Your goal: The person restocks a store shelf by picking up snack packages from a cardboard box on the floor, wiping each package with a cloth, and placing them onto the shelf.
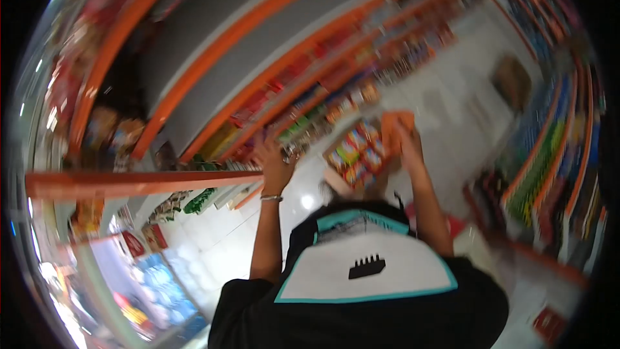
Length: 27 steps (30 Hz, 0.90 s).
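Observation:
My right hand [408,148] is closed around an orange cloth [391,128], which is bunched and blurred. Just left of it, on the floor, an open carton [355,155] holds several bright red, yellow and green packets. My left hand [278,167], with a bracelet on the wrist, is raised beside the end of an orange-edged shelf [155,184]. Its fingers look spread, though motion smears them. Small dark, shiny items show behind its thumb; whether it touches them I cannot tell.
Grey shelves with orange edges [258,16] run along the left, their lower tiers stocked with packets. More stocked shelves [549,148] line the right side. A brown object [512,82] sits on the pale tiled floor [445,100]. Blue packs [161,284] stand at lower left.

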Available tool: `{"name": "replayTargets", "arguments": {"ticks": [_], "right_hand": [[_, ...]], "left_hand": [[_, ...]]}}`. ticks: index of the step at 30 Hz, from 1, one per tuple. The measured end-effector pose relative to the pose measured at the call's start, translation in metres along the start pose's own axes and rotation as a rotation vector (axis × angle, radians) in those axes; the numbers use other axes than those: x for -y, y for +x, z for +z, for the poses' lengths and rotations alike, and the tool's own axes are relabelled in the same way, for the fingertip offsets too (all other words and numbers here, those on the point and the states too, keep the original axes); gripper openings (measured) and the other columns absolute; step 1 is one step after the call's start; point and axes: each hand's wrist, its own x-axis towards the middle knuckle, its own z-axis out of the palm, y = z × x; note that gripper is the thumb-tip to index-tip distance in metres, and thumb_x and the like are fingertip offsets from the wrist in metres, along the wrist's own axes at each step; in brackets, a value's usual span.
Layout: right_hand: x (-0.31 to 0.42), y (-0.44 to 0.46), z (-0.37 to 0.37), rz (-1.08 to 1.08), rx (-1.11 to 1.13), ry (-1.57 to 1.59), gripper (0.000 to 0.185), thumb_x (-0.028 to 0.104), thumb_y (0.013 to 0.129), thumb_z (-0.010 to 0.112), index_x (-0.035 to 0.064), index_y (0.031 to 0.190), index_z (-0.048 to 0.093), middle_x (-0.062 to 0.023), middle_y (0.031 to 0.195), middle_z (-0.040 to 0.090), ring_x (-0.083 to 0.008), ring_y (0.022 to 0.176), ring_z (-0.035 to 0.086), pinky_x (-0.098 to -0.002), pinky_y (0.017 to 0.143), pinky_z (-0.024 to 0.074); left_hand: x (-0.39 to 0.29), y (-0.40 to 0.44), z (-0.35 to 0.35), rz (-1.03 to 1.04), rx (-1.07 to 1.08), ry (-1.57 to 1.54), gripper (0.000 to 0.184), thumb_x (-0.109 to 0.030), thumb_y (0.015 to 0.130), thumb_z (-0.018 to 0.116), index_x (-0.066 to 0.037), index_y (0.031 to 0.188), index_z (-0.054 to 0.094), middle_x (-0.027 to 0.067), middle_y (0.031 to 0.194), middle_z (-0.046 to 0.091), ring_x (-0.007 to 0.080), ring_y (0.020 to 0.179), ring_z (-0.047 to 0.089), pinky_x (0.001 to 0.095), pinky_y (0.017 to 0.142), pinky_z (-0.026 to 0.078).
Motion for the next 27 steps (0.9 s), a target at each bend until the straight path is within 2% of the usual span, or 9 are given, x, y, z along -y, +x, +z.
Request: {"name": "replayTargets", "arguments": {"ticks": [2,4,6,9,12,16,20,22,27], "right_hand": [[-0.015,0.014,-0.029,-0.078,-0.084,-0.118,0.034,0.025,0.091,0.066,0.0033,0.117,0.061,-0.003,0.097,0.068,-0.0128,0.08,0.065,-0.0277,0.064,0.0522],[-0.063,0.026,-0.068,-0.052,-0.135,-0.16,0.031,0.022,0.089,0.068,0.0027,0.113,0.062,-0.0028,0.092,0.068,-0.0125,0.072,0.065,-0.0282,0.057,0.0512],[-0.114,0.029,-0.099,-0.138,-0.215,-0.445,0.023,0.017,0.083,0.069,0.0023,0.1,0.065,-0.0032,0.076,0.066,-0.0115,0.056,0.061,-0.0292,0.044,0.0448],[-0.171,0.023,-0.137,0.386,-0.265,-0.571,0.017,0.018,0.079,0.071,0.0029,0.087,0.068,-0.0047,0.066,0.063,-0.0125,0.047,0.057,-0.0299,0.038,0.0402],[-0.237,0.033,-0.156,0.531,-0.251,-0.463,0.018,0.02,0.081,0.071,0.0034,0.083,0.067,-0.0044,0.061,0.06,-0.013,0.043,0.055,-0.0302,0.036,0.0385],[-0.33,0.035,-0.158,0.773,-0.168,-0.258,0.023,0.025,0.084,0.071,0.0042,0.076,0.065,-0.004,0.052,0.055,-0.0141,0.036,0.05,-0.0309,0.033,0.0351],[-0.4,0.062,-0.156,0.828,-0.186,-0.006,0.026,0.027,0.085,0.072,0.0037,0.081,0.063,-0.0048,0.053,0.056,-0.0138,0.034,0.049,-0.0312,0.032,0.0345],[-0.412,0.074,-0.152,0.737,-0.31,-0.193,0.027,0.029,0.086,0.071,0.0041,0.083,0.061,-0.0054,0.053,0.055,-0.0127,0.033,0.048,-0.0313,0.031,0.0331],[-0.48,0.102,-0.186,0.549,-0.008,-0.745,0.027,0.024,0.08,0.068,0.0003,0.093,0.067,-0.0127,0.066,0.066,-0.0263,0.056,0.065,-0.0418,0.05,0.0501]], "left_hand": [[-0.005,-0.051,0.05,0.023,0.691,0.267,0.092,-0.051,0.08,0.074,-0.01,0.151,0.032,0.0249,0.157,0.024,0.0437,0.146,0.019,0.0576,0.114,0.024],[0.058,-0.122,0.129,-0.093,1.138,0.088,0.095,-0.069,0.079,0.064,-0.011,0.15,0.037,0.0234,0.155,0.032,0.041,0.142,0.031,0.066,0.11,0.022],[0.119,-0.208,0.173,-0.29,1.305,-0.169,0.082,-0.066,0.087,0.055,-0.009,0.144,0.044,0.0183,0.138,0.057,0.0405,0.126,0.053,0.0493,0.11,0.037],[0.14,-0.249,0.157,-0.292,1.271,-0.355,0.059,-0.046,0.094,0.06,-0.004,0.134,0.053,0.0214,0.128,0.062,0.0369,0.117,0.06,0.0411,0.096,0.049],[0.097,-0.227,0.111,-0.564,1.189,-0.289,0.042,-0.025,0.097,0.061,0.001,0.13,0.056,0.0175,0.116,0.068,0.0238,0.107,0.065,0.0329,0.091,0.051],[0.082,-0.213,0.095,-0.704,1.125,-0.433,0.041,-0.024,0.099,0.058,-0.004,0.134,0.053,0.0088,0.116,0.066,0.0179,0.103,0.065,0.0323,0.085,0.053],[0.037,-0.194,0.085,-0.614,1.105,-0.395,0.037,-0.017,0.1,0.056,-0.004,0.134,0.053,0.0095,0.121,0.064,0.0179,0.108,0.063,0.0312,0.086,0.052],[0.027,-0.194,0.086,-0.621,1.111,-0.381,0.035,-0.012,0.1,0.055,-0.003,0.134,0.053,0.0104,0.123,0.064,0.0186,0.108,0.063,0.0311,0.087,0.052],[0.006,-0.197,0.082,-0.668,1.12,-0.384,0.034,-0.011,0.1,0.055,-0.003,0.133,0.054,0.0094,0.122,0.064,0.0173,0.104,0.063,0.0298,0.085,0.052]]}}
